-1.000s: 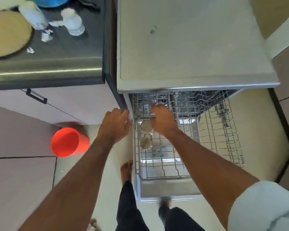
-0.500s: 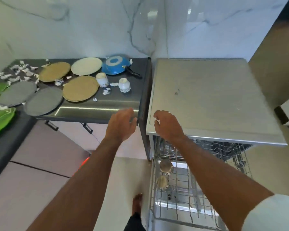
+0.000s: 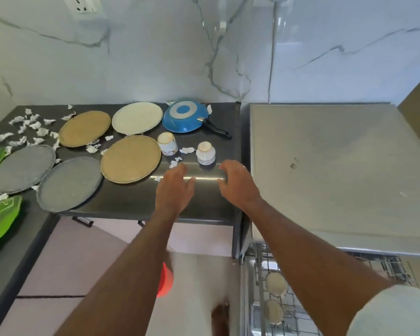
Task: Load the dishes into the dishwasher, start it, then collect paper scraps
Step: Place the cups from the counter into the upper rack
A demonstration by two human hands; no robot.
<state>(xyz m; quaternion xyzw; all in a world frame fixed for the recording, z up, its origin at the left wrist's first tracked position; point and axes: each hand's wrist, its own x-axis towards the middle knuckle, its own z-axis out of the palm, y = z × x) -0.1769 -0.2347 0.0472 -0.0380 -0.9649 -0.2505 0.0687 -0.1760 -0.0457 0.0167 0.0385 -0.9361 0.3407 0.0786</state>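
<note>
Two small white ceramic cups with blue pattern, upturned, sit near the front edge of the dark desk (image 3: 131, 202): right cup (image 3: 205, 153), left cup (image 3: 167, 143). Right hand (image 3: 238, 184) hovers just beside the right cup, fingers loosely curled, holding nothing; left hand (image 3: 175, 187) is nearby, fingers spread, empty. Risk: a rushed grab knocks the cup off the edge or into its neighbour. White paper scraps (image 3: 187, 150) between the cups could get pinched along. Tan round plate (image 3: 131, 158) lies left; dishwasher wire rack (image 3: 260, 275) is open below right, two cups loaded.
</note>
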